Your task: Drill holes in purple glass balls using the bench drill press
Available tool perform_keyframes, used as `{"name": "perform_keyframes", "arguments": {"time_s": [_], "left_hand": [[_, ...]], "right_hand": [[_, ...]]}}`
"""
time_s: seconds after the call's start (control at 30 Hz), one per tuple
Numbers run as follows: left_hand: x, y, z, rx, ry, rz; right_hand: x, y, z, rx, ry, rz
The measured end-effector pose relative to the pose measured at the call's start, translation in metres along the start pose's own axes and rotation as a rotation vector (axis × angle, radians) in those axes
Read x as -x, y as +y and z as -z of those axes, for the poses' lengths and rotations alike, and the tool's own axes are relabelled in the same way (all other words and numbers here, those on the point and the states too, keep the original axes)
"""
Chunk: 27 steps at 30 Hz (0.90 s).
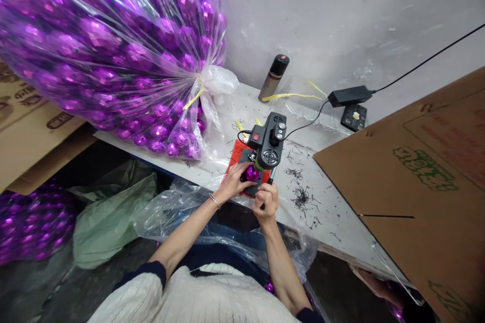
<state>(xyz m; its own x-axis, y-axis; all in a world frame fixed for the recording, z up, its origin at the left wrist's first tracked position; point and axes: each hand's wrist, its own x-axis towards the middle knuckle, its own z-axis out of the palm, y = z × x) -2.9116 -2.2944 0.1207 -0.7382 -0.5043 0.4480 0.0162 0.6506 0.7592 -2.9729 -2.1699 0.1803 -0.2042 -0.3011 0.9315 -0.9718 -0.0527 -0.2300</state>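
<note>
Machine (274, 142), long axis twd wearer (200, 295)

that small purple ball (252, 173), all shiny facets, sits just below the front end of the black machine (273, 142), held between the left fingers (242, 166). the machine stands on the worktop (314, 181) over a red mat (237, 151), with round grilles (270, 157) and silvery buttons (281, 126) on top and a red switch (256, 137) at its side. its silver lever (272, 174) runs down into the curled right fingers (269, 190).
</note>
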Motion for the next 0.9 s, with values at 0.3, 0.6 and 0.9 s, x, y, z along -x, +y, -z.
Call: {"name": "perform_keyframes", "arguments": {"time_s": [0.3,0.6,0.9], "left_hand": [[0.023,0.014,0.014,-0.069,0.1,-0.096],[0.141,0.027,0.012,-0.266,-0.246,-0.086],[-0.061,-0.019,0.127,-0.529,0.285,0.231]], "right_hand": [[-0.061,-0.025,0.021,-0.063,0.017,-0.28],[-0.042,-0.024,0.018,-0.058,-0.019,-0.245],[-0.043,-0.025,0.018,-0.068,-0.02,-0.232]]}}
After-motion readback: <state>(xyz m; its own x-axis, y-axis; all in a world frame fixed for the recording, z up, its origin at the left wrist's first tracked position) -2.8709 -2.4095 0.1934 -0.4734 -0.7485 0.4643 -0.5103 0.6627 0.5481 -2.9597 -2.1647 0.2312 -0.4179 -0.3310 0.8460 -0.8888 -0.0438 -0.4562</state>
